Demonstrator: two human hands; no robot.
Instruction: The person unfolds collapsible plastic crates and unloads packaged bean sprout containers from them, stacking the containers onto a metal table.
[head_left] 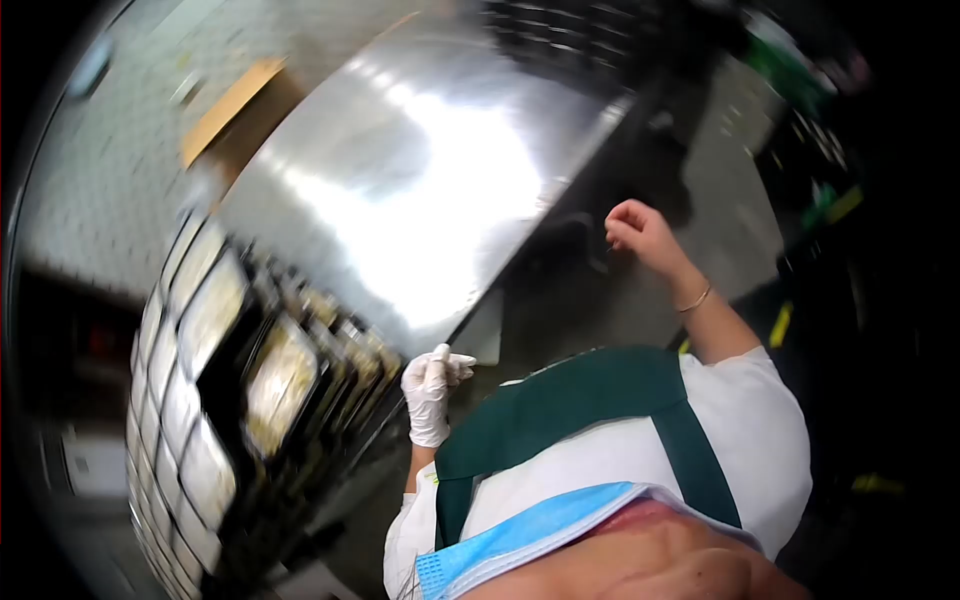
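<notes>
My left hand (428, 392) wears a white glove and is beside the near corner of a shiny metal table (330, 150). Its fingers are partly stretched and apart, and I see nothing held in them. To its left are stacked dark trays (283, 385) of pale food under clear film. My right hand (640, 235) is bare and hangs past the table's right edge, its fingers curled together in a pinch. A faint, blurred outline shows beside those fingertips; whether they hold it I cannot make out.
An open cardboard box (235, 115) lies beyond the table's left edge. Dark crates (575, 35) stand at its far end. More film-covered trays (180, 400) form a tall stack at the left. Dark and green items (810, 180) are at the far right.
</notes>
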